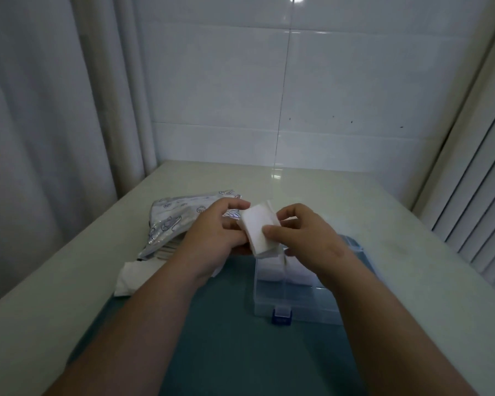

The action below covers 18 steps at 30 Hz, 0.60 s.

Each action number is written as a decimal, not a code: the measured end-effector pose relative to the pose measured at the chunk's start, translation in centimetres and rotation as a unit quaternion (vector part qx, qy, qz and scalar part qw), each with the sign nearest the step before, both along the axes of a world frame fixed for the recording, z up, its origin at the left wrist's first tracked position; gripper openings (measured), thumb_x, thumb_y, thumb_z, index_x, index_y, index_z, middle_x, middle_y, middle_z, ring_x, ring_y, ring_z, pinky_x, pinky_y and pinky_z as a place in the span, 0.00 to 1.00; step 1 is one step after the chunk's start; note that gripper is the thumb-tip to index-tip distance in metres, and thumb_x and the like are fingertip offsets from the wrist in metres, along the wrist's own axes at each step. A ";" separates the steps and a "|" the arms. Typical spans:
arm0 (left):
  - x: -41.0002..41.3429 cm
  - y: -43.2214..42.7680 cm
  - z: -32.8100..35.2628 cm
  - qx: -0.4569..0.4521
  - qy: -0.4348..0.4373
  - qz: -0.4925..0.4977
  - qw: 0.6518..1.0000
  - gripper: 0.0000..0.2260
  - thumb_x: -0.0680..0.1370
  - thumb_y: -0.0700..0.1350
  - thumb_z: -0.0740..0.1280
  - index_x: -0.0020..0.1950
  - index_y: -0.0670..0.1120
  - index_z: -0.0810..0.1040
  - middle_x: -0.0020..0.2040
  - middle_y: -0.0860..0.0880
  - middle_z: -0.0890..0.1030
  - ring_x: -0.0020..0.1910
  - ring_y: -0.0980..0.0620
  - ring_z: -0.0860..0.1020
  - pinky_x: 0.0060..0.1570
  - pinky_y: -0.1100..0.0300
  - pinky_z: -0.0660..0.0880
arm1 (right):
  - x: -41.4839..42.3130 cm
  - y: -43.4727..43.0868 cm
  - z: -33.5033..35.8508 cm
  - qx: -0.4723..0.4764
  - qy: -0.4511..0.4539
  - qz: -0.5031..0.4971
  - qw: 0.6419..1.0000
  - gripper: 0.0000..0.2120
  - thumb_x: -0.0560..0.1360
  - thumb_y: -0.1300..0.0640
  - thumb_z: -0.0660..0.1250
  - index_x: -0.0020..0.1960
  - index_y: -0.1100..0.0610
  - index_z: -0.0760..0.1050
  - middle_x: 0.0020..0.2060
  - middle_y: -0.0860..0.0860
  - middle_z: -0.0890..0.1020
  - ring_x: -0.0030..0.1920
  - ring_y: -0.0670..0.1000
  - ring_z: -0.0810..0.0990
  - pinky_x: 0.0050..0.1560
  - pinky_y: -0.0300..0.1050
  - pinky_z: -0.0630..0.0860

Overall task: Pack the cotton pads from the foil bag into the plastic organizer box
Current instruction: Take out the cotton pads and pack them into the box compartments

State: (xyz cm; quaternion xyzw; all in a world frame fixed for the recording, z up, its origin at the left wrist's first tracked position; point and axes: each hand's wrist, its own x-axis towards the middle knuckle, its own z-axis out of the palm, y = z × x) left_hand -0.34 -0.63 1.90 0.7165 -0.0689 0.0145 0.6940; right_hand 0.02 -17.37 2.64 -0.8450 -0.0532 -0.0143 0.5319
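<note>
Risk 1: the stack of cotton pads (259,228) is loose and soft, held only at its edges, so an uneven squeeze could fan it out and drop single pads onto the teal mat (226,324) or the table (355,201). Risk 2: the stack may catch on a divider or wall of the plastic organizer box (297,298) if it goes down tilted, which would buckle the pads rather than seat them flat. Risk 3: the far compartments already show white, probably pads, so space may be tight there. The stack is held above the far left corner of the box, clear of the foil bag (172,221), which lies further left on the table. Left hand (212,238): fingers curled round the left side of the stack, gripping it. Right hand (306,238): thumb on the near edge and fingers on the far edge, pinching the right side. The box is lidless or open, its blue latch (282,317) on the near wall. A white paper sheet (129,278) lies near the bag.
</note>
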 end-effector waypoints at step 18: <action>-0.1 -0.3 -2.2 0.040 -0.028 0.032 0.998 0.23 0.77 0.34 0.67 0.64 0.59 0.77 0.50 0.48 0.84 0.49 0.53 0.80 0.54 0.57 0.77 | -0.6 -0.8 1.1 -0.180 -0.062 0.035 0.981 0.14 0.68 0.45 0.75 0.49 0.44 0.74 0.43 0.39 0.79 0.43 0.42 0.78 0.43 0.36 0.75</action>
